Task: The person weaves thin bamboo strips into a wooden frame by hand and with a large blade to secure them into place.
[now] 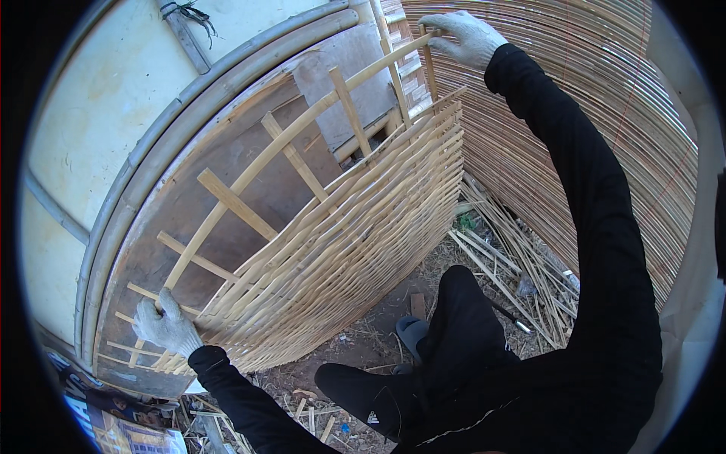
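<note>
A woven bamboo panel (355,242) stands slanted before me, its upright slats (237,204) sticking out past the upper edge of the weave. One long bamboo strip (308,117) bows across those slats, with a gap between it and the tight weave. My left hand (168,325), in a pale knitted glove, is closed around the strip's lower left part, close to the slat ends. At the far upper right my right hand (465,39), gloved alike, pinches the strip's other end beside an outer slat.
Behind the panel lean a brown board (151,280) and bent grey poles (144,163). A screen of thin rods (560,113) hangs at right. Loose bamboo strips (522,265) lie on the ground by my legs. Printed sheets (128,431) sit at lower left.
</note>
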Tool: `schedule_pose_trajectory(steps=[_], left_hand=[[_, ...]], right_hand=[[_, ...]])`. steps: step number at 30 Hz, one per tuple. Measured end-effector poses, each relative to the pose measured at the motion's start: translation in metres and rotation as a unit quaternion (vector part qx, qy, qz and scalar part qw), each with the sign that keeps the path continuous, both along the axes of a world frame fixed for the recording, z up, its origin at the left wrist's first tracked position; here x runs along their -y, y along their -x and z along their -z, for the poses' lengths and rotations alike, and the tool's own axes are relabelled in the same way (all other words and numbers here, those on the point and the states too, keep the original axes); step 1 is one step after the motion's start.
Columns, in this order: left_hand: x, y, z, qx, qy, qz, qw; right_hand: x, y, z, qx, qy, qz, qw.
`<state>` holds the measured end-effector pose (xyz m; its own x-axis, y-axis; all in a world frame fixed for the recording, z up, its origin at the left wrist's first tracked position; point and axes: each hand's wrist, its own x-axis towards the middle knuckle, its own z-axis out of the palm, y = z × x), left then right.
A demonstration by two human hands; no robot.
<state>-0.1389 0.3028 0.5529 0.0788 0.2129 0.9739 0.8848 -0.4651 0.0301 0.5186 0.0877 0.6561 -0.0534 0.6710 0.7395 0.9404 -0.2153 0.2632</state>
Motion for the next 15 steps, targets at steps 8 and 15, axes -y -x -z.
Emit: schedule_pose_trajectory(steps=[8,15], left_hand=[[-0.001,0.001,0.001,0.000,0.000,0.000,1.000],[0.001,-0.002,-0.001,-0.006,-0.017,0.003,1.000]], right_hand=[[0.005,0.012,-0.002,-0.018,0.004,0.003,1.000],[0.008,0.010,-0.001,-0.030,0.007,0.001,1.000]])
